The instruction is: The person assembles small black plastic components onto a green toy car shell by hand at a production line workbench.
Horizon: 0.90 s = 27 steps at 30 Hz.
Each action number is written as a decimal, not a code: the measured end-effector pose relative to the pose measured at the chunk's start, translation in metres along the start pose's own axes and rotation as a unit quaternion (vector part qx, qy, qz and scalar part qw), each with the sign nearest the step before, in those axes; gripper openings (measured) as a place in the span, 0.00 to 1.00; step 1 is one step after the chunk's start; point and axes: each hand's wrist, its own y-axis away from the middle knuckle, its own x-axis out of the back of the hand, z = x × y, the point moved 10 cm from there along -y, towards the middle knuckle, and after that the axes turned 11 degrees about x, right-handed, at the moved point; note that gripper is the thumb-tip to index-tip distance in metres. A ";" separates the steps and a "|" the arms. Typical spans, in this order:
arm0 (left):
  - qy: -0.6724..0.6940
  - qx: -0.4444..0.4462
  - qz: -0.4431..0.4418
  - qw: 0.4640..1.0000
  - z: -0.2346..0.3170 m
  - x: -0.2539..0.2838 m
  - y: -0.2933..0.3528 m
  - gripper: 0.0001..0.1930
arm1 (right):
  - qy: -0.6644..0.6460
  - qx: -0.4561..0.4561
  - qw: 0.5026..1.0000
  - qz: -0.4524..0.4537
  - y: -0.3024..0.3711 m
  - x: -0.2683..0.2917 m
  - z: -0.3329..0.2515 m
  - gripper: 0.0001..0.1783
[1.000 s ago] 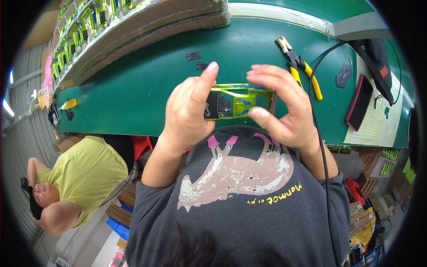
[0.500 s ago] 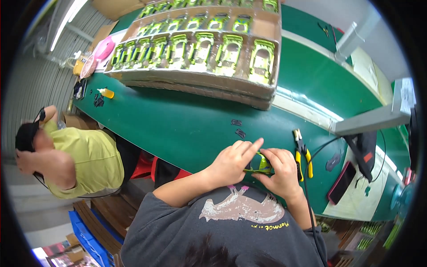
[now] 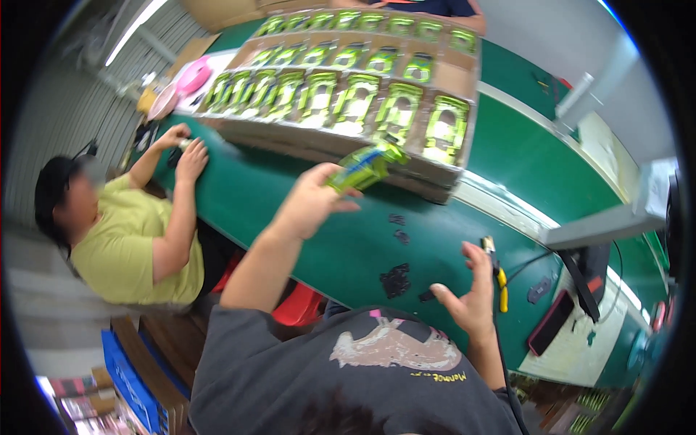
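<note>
My left hand (image 3: 310,201) is stretched out over the table and grips a bright green toy car body (image 3: 362,170) with a blue patch. The car body tilts up to the right, its far end in front of a cardboard box (image 3: 428,181). Whether it touches the box I cannot tell. Rows of similar green car bodies (image 3: 317,100) lie in the box's compartments. My right hand (image 3: 470,296) is open, fingers apart and holding nothing, low over the table. Beside its thumb lies a small black piece (image 3: 427,296), and left of that a heap of black parts (image 3: 395,280).
Yellow-handled pliers (image 3: 502,288) lie right of my right hand, with a phone (image 3: 549,323) farther right. Small black parts (image 3: 401,236) sit mid-table. A grey post arm (image 3: 602,219) juts in from the right. A co-worker (image 3: 138,239) sits at left; another person (image 3: 442,9) is behind the box.
My left hand has carried the green toy car body away from my chest toward the box. The right hand has let go of it and opened. The co-worker's hands have come down to the table.
</note>
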 end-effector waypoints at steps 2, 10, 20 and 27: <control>-0.074 -0.027 0.020 0.997 0.035 0.009 -0.024 0.10 | -0.027 -0.006 0.999 -0.015 -0.002 -0.008 0.003 0.45; -0.291 -0.043 0.075 0.953 0.148 -0.090 -0.190 0.14 | -0.057 0.002 0.998 0.005 0.007 -0.008 -0.014 0.43; -0.698 -0.128 0.240 0.662 0.163 -0.173 -0.228 0.26 | -0.067 -0.054 0.996 0.033 0.024 0.011 0.014 0.41; -0.718 -0.026 0.319 0.618 0.173 -0.092 -0.254 0.39 | -0.075 -0.053 0.996 -0.009 0.025 -0.002 0.018 0.37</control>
